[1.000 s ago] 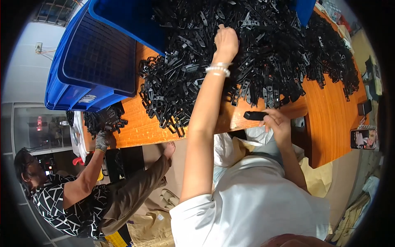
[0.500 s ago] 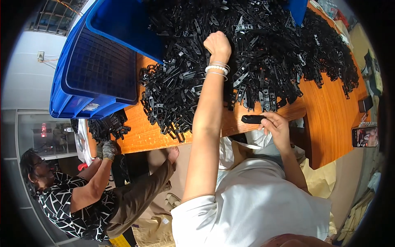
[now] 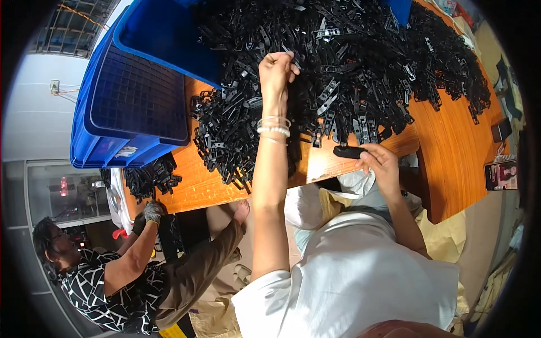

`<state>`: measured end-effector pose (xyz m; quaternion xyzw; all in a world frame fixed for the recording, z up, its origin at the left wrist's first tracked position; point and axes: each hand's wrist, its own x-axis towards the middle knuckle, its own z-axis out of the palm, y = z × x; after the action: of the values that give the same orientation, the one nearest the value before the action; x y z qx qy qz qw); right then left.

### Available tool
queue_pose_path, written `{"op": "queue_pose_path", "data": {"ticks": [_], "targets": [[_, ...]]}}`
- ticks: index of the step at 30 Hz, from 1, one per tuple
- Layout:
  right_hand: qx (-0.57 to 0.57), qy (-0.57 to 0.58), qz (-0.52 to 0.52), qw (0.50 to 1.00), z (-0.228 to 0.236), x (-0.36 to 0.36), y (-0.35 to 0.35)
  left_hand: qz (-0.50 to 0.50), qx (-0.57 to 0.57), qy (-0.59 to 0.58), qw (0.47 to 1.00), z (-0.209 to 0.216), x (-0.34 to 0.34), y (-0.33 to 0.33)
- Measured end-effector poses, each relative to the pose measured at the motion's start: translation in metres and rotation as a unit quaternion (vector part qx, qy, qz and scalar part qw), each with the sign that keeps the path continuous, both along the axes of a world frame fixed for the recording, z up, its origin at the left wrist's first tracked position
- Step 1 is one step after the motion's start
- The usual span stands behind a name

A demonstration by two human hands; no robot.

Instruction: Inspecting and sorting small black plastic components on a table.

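Bracelets circle the wrist of my left hand [image 3: 277, 69], which is raised over a large heap of black plastic parts [image 3: 236, 132]. Its fingers are pinched together around a slim black part [image 3: 294, 61], mostly hidden against the heap. Lower and to the right, my right hand [image 3: 380, 163] grips one end of a longer black plastic piece [image 3: 346, 152] between thumb and fingers. That piece points left, just above the table's front edge. The heaped parts are slender, with slots and openings.
Blue plastic crates [image 3: 135, 101] stand at the left of the wooden table [image 3: 451, 163]. A phone [image 3: 501, 175] and a small dark box [image 3: 500, 130] are at the right. At the lower left a seated co-worker [image 3: 112, 276] in gloves handles a smaller pile of black parts [image 3: 152, 177].
My left hand has drawn back and left over the heap, turning so its pinched fingers show a slim part. My right hand still holds its piece, shifted slightly upward in view.
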<state>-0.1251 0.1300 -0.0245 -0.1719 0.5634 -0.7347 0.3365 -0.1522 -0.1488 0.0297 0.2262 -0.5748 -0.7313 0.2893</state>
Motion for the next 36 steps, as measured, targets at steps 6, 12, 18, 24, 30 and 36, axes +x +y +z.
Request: {"op": "queue_pose_path", "data": {"ticks": [6,12,18,24,30,36], "targets": [[-0.015,0.047,-0.031,0.998,0.030,-0.021,-0.007,-0.182,0.001,0.030,0.983,0.014,0.057,0.057],[-0.058,0.070,0.011,0.996,0.046,-0.022,-0.012,-0.313,0.078,0.014,0.946,0.010,0.094,0.090],[-0.062,0.179,0.093,0.978,0.053,-0.014,-0.010,-0.270,0.076,-0.091,0.955,0.015,0.101,0.104],[0.021,0.397,-0.013,0.918,0.055,-0.006,-0.009,-0.295,-0.081,-0.145,0.941,0.023,0.114,0.114],[0.030,0.371,-0.006,0.928,0.061,-0.002,-0.010,-0.239,-0.291,-0.151,0.914,0.014,0.132,0.122],[0.039,0.319,0.062,0.945,0.052,0.000,-0.012,-0.245,-0.260,-0.142,0.923,0.010,0.142,0.124]]}}
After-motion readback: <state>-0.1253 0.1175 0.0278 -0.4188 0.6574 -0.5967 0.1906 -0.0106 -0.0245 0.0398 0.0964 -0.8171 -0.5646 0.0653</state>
